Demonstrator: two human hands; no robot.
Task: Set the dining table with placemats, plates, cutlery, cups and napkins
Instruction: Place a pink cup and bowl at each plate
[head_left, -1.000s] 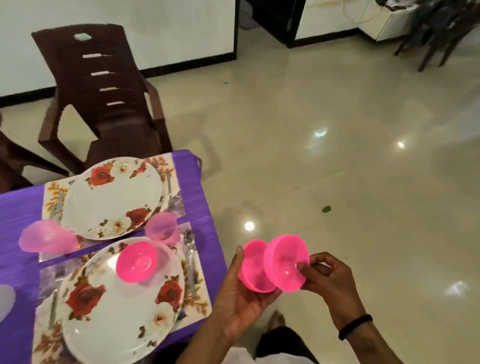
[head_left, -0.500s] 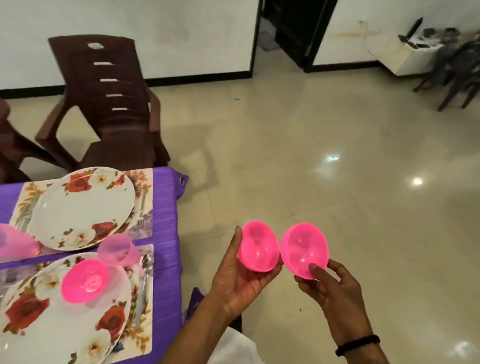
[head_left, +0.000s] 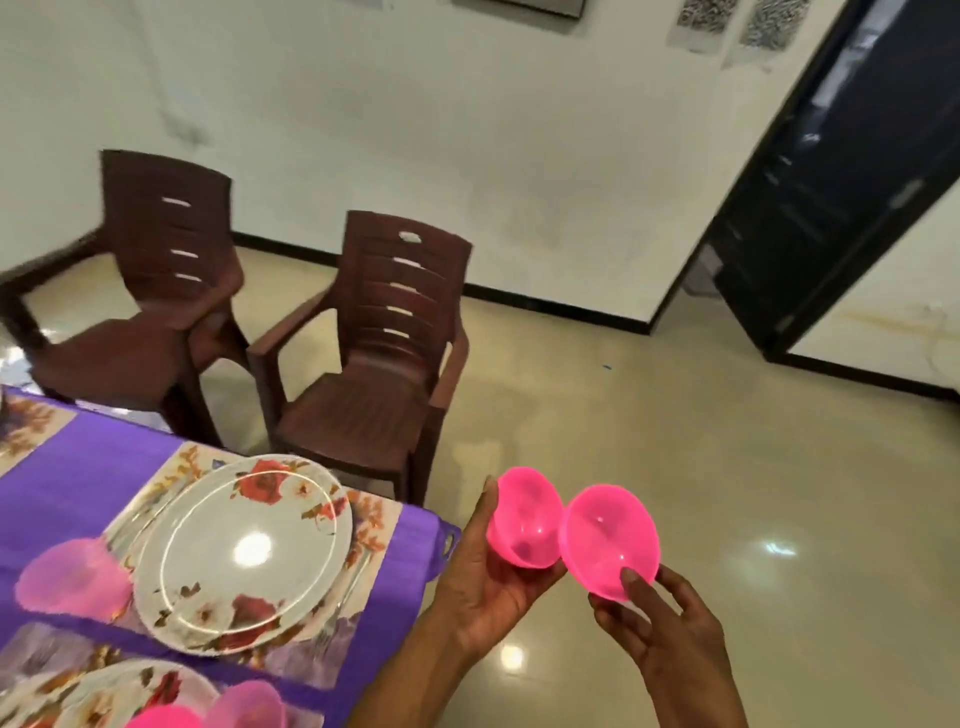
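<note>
Left hand (head_left: 488, 582) cups one small pink plastic bowl (head_left: 524, 522) in its palm; right hand (head_left: 657, 623) pinches a second pink plastic bowl (head_left: 610, 540) by its rim. A second ago they were nested; now they are separated, rims touching, off the purple-clothed table (head_left: 78, 467). Each can now go to its own floral plate (head_left: 241, 551).

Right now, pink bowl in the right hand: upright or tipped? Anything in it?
Tipped and empty. The pink bowl in the right hand has its opening turned toward the camera, and its bare inside shows only glare.
</note>
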